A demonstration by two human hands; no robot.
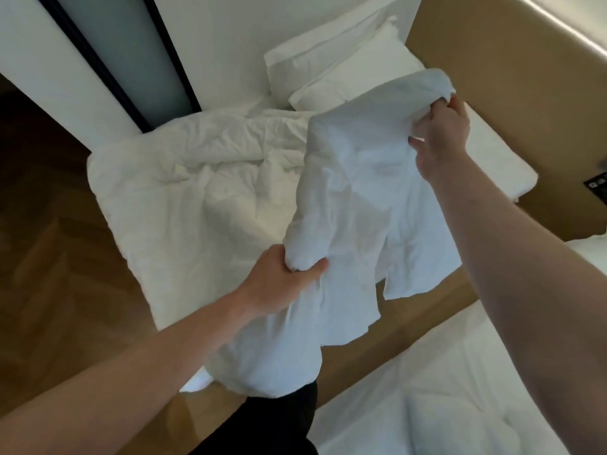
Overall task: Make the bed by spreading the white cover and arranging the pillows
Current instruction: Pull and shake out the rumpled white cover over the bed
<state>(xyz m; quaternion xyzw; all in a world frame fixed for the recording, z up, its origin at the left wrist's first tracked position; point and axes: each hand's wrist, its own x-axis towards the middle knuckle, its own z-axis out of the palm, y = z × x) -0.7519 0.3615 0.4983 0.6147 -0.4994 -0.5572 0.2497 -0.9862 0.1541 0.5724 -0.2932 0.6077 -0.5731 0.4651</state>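
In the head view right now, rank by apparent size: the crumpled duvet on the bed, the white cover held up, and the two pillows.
1. crumpled duvet and white cover: look alike; the cover is nearer the camera, so unranked.
2. front pillow and rear pillow: smallest, each partly hidden.

Hotel-style bedroom, bed [184, 205] with white pillows [328, 64], padded headboard [512, 70], herringbone wood floor [49, 244]

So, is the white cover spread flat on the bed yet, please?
No: the white cover hangs bunched, gripped by the left hand and right hand.
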